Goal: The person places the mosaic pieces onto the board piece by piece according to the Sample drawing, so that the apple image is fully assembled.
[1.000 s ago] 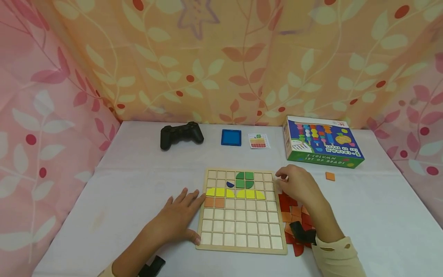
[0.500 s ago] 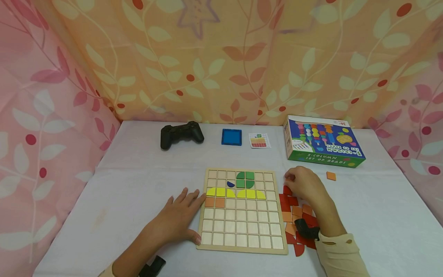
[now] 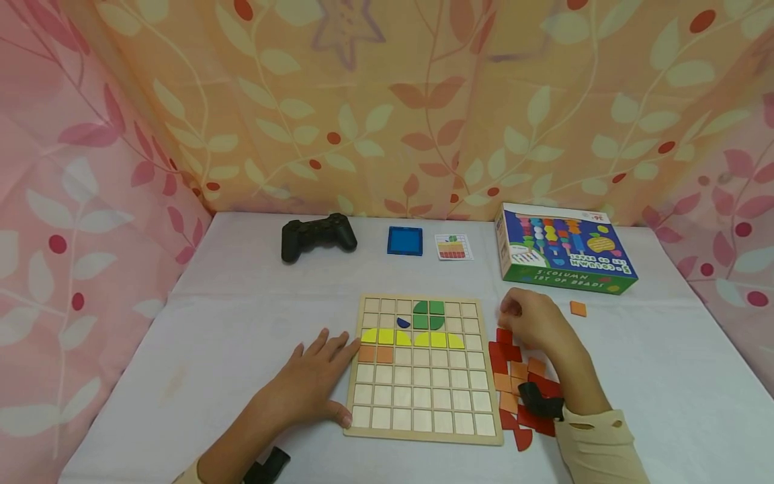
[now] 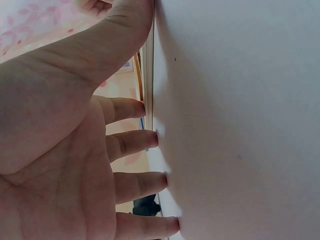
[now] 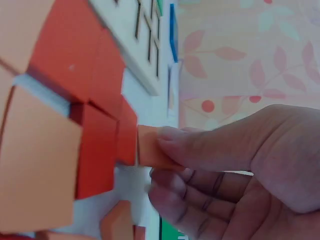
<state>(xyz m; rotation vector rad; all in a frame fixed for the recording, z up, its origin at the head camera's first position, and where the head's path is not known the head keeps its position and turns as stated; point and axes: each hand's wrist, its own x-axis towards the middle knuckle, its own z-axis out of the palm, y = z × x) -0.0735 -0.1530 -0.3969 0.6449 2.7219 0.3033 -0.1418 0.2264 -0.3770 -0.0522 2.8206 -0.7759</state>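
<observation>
A wooden grid board (image 3: pixel 420 398) lies flat, with green, yellow, orange and dark blue tiles in its upper rows. Along its left edge rests my left hand (image 3: pixel 305 386), fingers spread straight, thumb at the lower left corner; the left wrist view shows those fingertips (image 4: pixel 150 138) down on the cloth. Just beyond the board's upper right side, my right hand (image 3: pixel 532 319) pinches an orange square tile (image 5: pixel 150 145) between thumb and fingers. Beneath that hand and wrist lies a pile of red tiles (image 3: pixel 498 356) and orange tiles (image 3: pixel 519 370), partly hidden by the arm.
A single orange tile (image 3: pixel 578 308) lies right of my right hand. Behind the board are a black game controller (image 3: pixel 318 236), a blue tray (image 3: pixel 404 240), a small pattern card (image 3: pixel 453 247) and a bead-set box (image 3: pixel 565 249). Patterned cloth (image 3: pixel 363 134) hangs behind the table.
My right hand has moved right, away from the board's upper right edge, uncovering red tiles below it. My left hand stays in place.
</observation>
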